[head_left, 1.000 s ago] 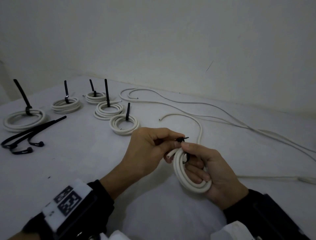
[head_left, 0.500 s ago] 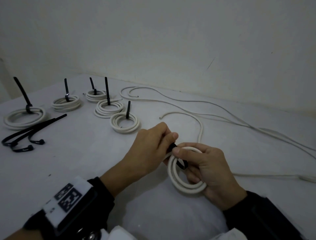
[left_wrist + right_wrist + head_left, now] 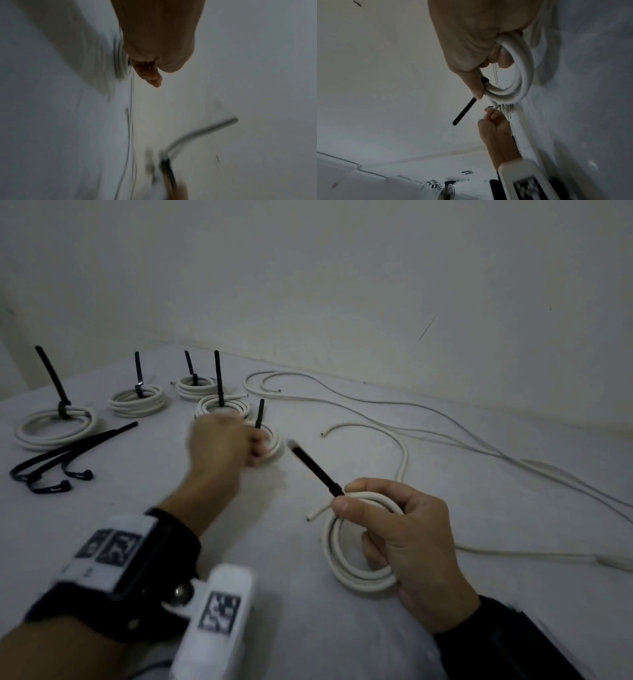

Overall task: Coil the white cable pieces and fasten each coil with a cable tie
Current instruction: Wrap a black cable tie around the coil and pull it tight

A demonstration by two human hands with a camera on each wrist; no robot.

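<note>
My right hand point(image 3: 346, 496) grips a white cable coil point(image 3: 356, 577) just above the table, thumb pressed on the coil's top beside the tie's head. A black cable tie point(image 3: 315, 470) is cinched round the coil, its long tail sticking up to the left. The right wrist view shows the same coil point(image 3: 522, 75) and tie tail point(image 3: 464, 111) at the thumb. My left hand point(image 3: 253, 445) is blurred, apart from the tie, over the nearest finished coil point(image 3: 275, 446). Its fingers are curled into a fist point(image 3: 493, 117) with nothing seen in them.
Several tied coils with upright black tails stand at the back left point(image 3: 54, 426) point(image 3: 137, 404) point(image 3: 222, 407). Loose black cable ties point(image 3: 51, 463) lie at the left. Loose white cables point(image 3: 400, 460) trail across the table's right half to the wall.
My left hand has let go of the tie and swung up and left. The tie's tail now stands long out of the coil. The right hand has kept hold of the coil.
</note>
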